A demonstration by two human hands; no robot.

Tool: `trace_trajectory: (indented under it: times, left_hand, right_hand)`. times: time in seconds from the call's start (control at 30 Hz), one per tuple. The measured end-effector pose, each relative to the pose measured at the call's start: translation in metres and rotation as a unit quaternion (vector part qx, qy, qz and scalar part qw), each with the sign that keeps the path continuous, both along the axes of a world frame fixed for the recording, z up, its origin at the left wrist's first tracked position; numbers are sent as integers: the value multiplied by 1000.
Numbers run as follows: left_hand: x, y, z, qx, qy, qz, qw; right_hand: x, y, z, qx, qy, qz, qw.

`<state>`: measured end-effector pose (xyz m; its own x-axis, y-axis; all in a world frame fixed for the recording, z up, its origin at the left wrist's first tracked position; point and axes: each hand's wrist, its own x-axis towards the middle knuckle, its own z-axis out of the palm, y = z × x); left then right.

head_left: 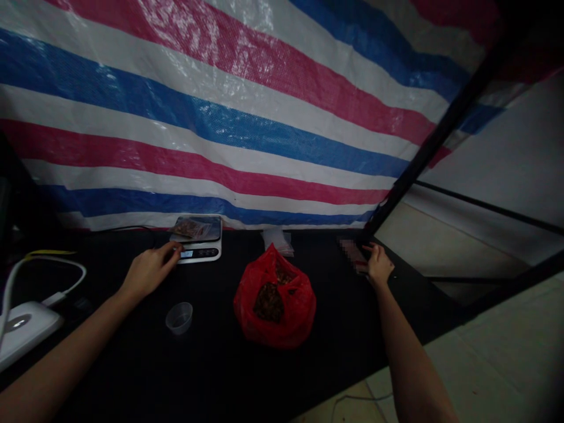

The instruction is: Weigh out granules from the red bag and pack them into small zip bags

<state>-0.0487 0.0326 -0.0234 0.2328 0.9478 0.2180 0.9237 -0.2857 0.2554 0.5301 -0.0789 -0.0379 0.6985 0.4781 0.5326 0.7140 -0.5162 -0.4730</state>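
My left hand point(152, 265) is at the front left corner of a white kitchen scale point(214, 252) with a lit display, its fingertips touching or just over the edge. A small clear bag of brown bits point(190, 228) lies on the scale's dark plate. My right hand point(379, 264) rests beside a flat dark thing, blurred out by pixels point(352, 254), with its fingers apart at the right edge. Between my hands stands a red plastic bag point(295, 314), open at the top, with brown dried bits point(269, 302) inside. A small clear plastic cup point(180, 318) stands left of it.
Behind the red bag lies a stack of clear bags point(277, 241). A white power strip or adapter point(30, 329) with a white cable point(81, 267) sits at the left. A striped plastic sheet point(247, 135) hangs behind the black table point(211, 376), and a dark frame post point(423, 153) stands right.
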Motion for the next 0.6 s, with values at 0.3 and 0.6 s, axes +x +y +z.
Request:
trace_trajectory:
  times: [0.3,0.6]
  left_hand:
    - [2,1,-2,-8,3,3,1000]
    - [-1,3,-1,-36,-15,38,999]
  right_hand:
    - [2,0,4,4,-54,-41,998]
    - [11,5,0,-54,-51,-69,995]
